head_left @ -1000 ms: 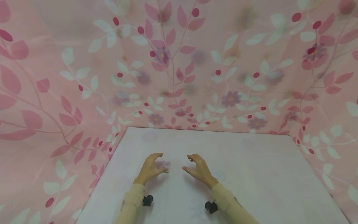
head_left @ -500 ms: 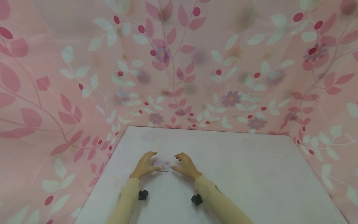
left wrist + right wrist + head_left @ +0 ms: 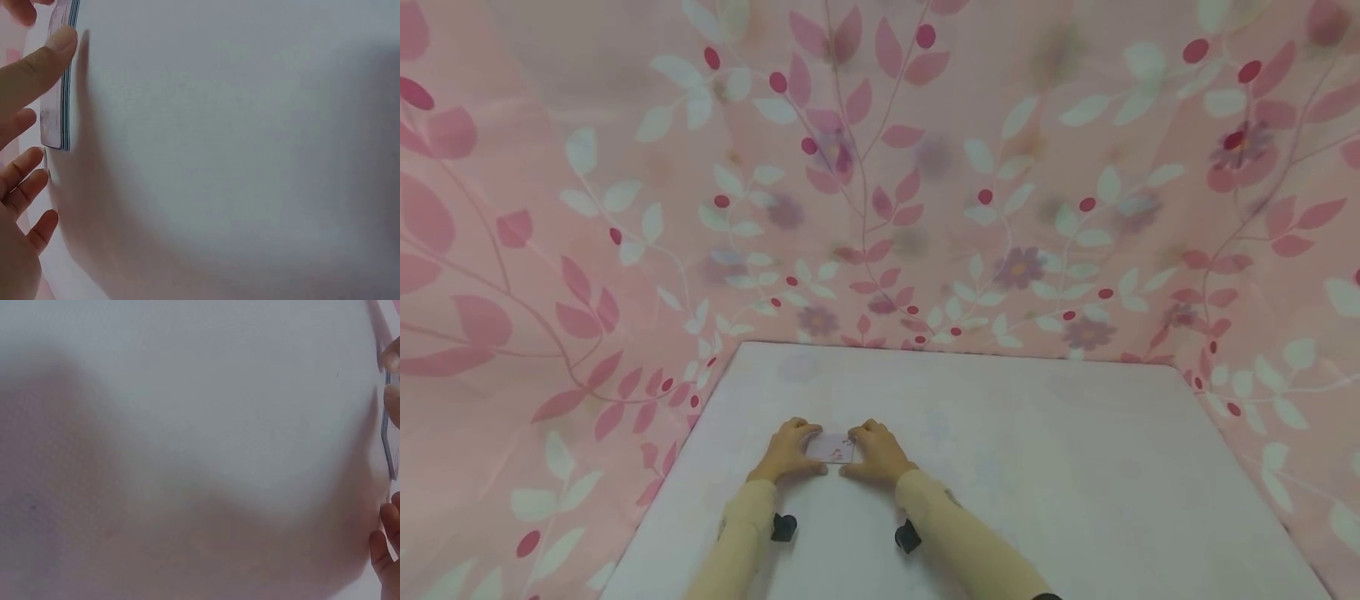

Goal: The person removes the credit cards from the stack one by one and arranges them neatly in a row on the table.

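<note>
the card stack (image 3: pixel 831 447) lies between both grips, its long axis running from left hand (image 3: pixel 786 455) to right hand (image 3: pixel 881 454), each pinching its end.

In the head view, the left end of the cards (image 3: pixel 833 450) is covered by the left grip (image 3: pixel 787 454), and their upper right corner by the right grip (image 3: pixel 878 456); their picture is too small to be made out. Both sleeves (image 3: pixel 733 529) and the worktop (image 3: pixel 1075 475) are cut off below. In the left wrist view, the cards are cut by the top edge. In the right wrist view, the right grip is mostly cut off, and a dark patch (image 3: pixel 50 456) is blurred.
</note>
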`<control>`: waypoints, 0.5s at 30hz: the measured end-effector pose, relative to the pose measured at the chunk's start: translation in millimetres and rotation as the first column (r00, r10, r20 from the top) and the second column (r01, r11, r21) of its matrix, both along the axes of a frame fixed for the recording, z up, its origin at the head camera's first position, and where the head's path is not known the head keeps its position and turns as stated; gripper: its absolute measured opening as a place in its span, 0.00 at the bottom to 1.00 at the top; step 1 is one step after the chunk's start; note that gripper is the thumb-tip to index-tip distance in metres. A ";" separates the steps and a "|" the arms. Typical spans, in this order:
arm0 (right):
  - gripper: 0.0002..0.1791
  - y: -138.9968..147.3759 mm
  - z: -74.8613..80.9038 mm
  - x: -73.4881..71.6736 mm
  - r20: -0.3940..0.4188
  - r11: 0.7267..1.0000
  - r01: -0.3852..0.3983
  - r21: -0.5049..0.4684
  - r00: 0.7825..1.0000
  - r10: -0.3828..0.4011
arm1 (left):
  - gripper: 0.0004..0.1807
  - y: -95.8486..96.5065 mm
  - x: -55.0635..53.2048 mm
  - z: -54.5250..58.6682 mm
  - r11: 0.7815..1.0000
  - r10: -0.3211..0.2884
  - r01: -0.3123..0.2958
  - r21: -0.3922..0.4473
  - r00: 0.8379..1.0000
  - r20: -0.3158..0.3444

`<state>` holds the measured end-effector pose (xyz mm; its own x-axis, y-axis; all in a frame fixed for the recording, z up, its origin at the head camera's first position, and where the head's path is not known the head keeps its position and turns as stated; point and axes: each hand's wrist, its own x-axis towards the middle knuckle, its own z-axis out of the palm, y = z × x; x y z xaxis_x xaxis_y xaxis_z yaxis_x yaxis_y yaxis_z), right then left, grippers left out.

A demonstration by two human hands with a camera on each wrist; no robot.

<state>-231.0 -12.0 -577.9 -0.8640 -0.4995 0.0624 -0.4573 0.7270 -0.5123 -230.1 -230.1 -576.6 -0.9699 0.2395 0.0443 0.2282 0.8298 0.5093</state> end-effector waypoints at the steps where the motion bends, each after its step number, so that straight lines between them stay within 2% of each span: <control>1: 0.36 -1.2 -1.1 -0.4 -0.006 1.000 0.005 0.024 1.000 -0.005 | 0.39 0.8 -0.5 0.2 1.000 0.003 -0.003 0.000 1.000 0.007; 7: 0.32 -7.2 -9.0 -4.5 -0.063 0.993 0.013 0.120 0.998 -0.006 | 0.35 3.8 -4.4 2.3 1.000 0.009 -0.009 -0.015 0.999 0.039; 11: 0.29 -10.2 -12.0 -6.5 -0.090 0.992 0.024 0.121 0.996 -0.013 | 0.31 4.2 -5.6 5.3 0.999 0.014 -0.012 -0.035 0.999 0.045; 15: 0.30 -12.7 -10.6 -7.9 -0.060 0.994 0.048 0.100 0.997 -0.042 | 0.30 5.2 -5.6 9.5 0.999 0.022 -0.020 -0.042 0.998 0.058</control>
